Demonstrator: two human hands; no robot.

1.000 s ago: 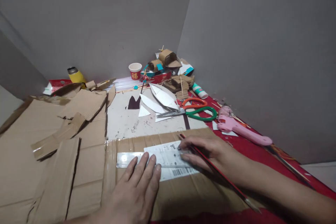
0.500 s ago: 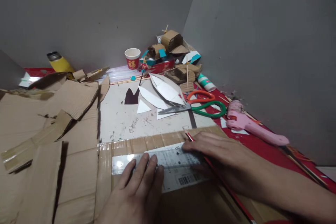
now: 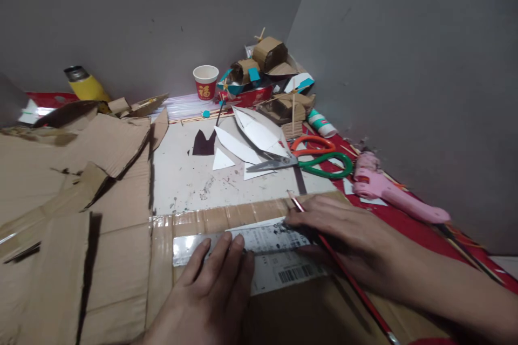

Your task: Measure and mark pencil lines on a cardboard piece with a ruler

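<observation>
Red thin pencil [image 3: 340,269] pinched in the right hand [image 3: 348,232], left hand [image 3: 214,285] fingers flat and together on the clear plastic ruler [image 3: 243,240] — both on brown taped cardboard [image 3: 194,221], green-and-orange scissors [image 3: 307,159] and pink glue gun [image 3: 388,191] nearby.

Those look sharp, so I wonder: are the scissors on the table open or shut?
Nearly shut: the scissors lie flat, blades together in one point, handles slightly apart.
</observation>
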